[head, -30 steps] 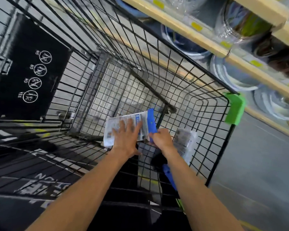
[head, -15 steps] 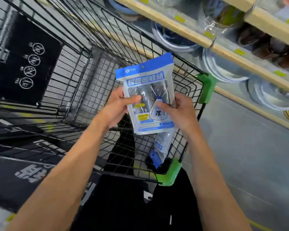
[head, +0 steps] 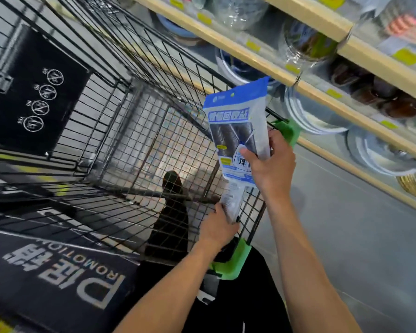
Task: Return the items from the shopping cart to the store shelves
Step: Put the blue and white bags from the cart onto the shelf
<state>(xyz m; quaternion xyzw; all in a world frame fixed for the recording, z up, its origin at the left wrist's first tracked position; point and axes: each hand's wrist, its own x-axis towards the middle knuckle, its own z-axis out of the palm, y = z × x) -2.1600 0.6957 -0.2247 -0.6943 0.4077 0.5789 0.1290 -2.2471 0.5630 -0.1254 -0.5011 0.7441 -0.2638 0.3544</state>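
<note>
A blue-and-white packet [head: 235, 131] with a blue header stands upright above the cart's right side, pinched near its lower right by my right hand [head: 271, 169]. Below it, my left hand [head: 217, 228] grips a second, narrower white packet [head: 232, 204] at the cart's near right corner. The black wire shopping cart [head: 135, 131] fills the left and middle of the view. I see no other item on its mesh floor. Wooden store shelves [head: 296, 84] run along the upper right.
The shelves hold stacked plates, bowls and clear glass jars [head: 305, 42], with yellow price tags on their edges. Green plastic bumpers [head: 235, 263] cap the cart's right corners. A black child-seat flap with white icons [head: 34, 92] is at the left. Grey floor lies to the right.
My left hand let go of the blue packet and dropped to grip the second packet in the cart. My right hand carried the blue packet up and right, toward the shelves.
</note>
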